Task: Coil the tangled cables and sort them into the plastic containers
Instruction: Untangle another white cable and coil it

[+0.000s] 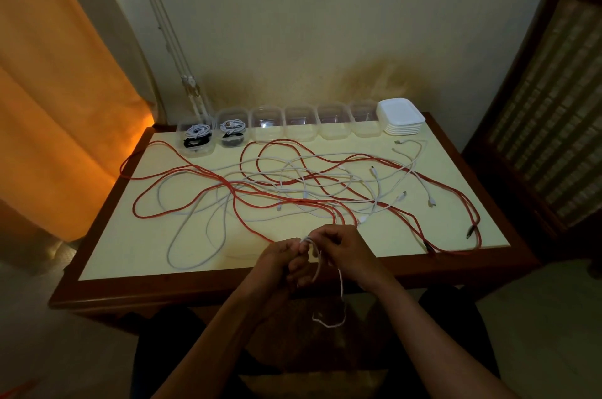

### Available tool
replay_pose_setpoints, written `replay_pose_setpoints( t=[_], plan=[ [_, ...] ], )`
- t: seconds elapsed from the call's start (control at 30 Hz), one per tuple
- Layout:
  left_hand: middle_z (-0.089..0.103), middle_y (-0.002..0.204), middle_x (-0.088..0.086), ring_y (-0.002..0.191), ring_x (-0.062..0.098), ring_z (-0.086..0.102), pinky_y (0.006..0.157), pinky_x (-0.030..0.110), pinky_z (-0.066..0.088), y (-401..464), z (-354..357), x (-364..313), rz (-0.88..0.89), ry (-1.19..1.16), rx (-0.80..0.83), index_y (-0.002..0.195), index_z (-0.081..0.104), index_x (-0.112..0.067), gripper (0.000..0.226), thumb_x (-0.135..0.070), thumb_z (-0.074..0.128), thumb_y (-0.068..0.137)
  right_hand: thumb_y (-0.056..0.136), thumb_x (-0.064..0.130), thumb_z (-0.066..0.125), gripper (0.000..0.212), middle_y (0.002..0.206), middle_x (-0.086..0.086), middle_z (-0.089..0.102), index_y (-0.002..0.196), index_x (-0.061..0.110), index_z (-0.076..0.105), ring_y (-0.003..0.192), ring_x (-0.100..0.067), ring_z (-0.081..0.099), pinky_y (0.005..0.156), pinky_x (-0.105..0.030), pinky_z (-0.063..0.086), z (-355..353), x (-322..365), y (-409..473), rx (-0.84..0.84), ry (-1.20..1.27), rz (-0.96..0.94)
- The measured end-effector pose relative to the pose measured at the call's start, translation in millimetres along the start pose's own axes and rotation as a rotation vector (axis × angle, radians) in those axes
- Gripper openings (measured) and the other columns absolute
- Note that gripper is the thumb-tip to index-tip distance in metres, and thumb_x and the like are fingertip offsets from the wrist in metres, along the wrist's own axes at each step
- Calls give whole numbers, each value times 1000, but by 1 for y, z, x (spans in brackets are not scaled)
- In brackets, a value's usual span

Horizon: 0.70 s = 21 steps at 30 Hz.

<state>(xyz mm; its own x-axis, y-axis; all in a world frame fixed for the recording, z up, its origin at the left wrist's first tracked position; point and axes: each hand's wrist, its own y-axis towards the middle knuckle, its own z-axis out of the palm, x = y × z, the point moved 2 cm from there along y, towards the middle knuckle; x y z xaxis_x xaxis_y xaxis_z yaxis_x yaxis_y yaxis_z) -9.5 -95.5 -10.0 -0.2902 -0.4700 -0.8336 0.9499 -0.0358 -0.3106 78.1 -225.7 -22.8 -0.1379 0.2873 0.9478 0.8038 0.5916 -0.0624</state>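
At 6 o'clock, over the desk's (228, 288) near edge: left hand (280, 260) and right hand (342, 252) close together, both curled round a white cable (317, 265) — its tail dangling below. Beyond, toward centre, red cables (182, 167) tangled with more white ones. At 12 o'clock, a row of plastic containers (299, 127); the two leftmost holding coils. At 1 o'clock, stacked white lids (400, 115).

Just beyond the hands, red cables (293, 200) and white cables (208, 229) sprawl tangled over most of the table (407, 271), leaving bare patches only at the near corners to either side of the hands. Farther off, a row of plastic containers (299, 125) and a stack of white lids (400, 120) line the far edge against the wall.
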Motion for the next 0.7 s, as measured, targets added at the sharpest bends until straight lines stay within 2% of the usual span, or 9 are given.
replay_pose_setpoints(
  t=[0.07,0.17,0.23,0.37,0.57,0.63,0.7],
  plan=[
    [33,58,0,48,12,27,50,24,34,-3,1,1,3,-85,28,79,50,-8,22,-8,34,96,98,24,57,20,90,-1,73,99,16,75,86,-20,69,78,-37,57,2,-6,-1,5,20,21],
    [24,61,1,52,14,15,49,25,26,-5,1,-2,-8,-167,1,72,50,-9,19,-13,43,90,99,25,55,20,88,-8,73,101,18,74,83,-33,69,77,-44,57,6,-14,-7,24,33,30],
    [23,60,0,52,13,14,47,24,24,-3,-1,-3,-31,-152,-55,67,47,-11,24,-18,42,90,100,27,54,21,85,-12,72,102,19,73,74,-34,67,70,-39,57,9,-17,-10,35,35,35],
    [23,58,-1,45,10,19,41,22,21,1,-2,-1,-72,-84,-156,69,46,-11,32,-19,36,98,101,25,51,21,67,-3,66,100,19,70,50,-10,55,51,-19,45,12,-19,-15,41,58,46],
    [28,58,-1,46,10,23,44,23,24,5,-5,3,-52,-37,-152,79,49,-9,30,-24,36,100,102,26,48,22,60,0,63,103,17,68,44,-6,51,48,-18,43,13,-22,-15,12,2,37],
    [30,61,-1,50,10,27,51,25,28,7,-5,2,-11,-154,-135,87,50,-9,29,-33,39,98,103,26,46,23,61,-1,62,108,19,68,43,-5,49,48,-18,42,14,-23,-15,19,-17,51],
    [33,66,-1,58,12,33,63,27,31,11,-7,-5,25,-435,-161,100,52,-6,42,-44,36,98,104,25,44,25,62,-1,62,116,19,65,43,-4,48,46,-16,40,16,-24,-17,70,-36,87]
  ],
)
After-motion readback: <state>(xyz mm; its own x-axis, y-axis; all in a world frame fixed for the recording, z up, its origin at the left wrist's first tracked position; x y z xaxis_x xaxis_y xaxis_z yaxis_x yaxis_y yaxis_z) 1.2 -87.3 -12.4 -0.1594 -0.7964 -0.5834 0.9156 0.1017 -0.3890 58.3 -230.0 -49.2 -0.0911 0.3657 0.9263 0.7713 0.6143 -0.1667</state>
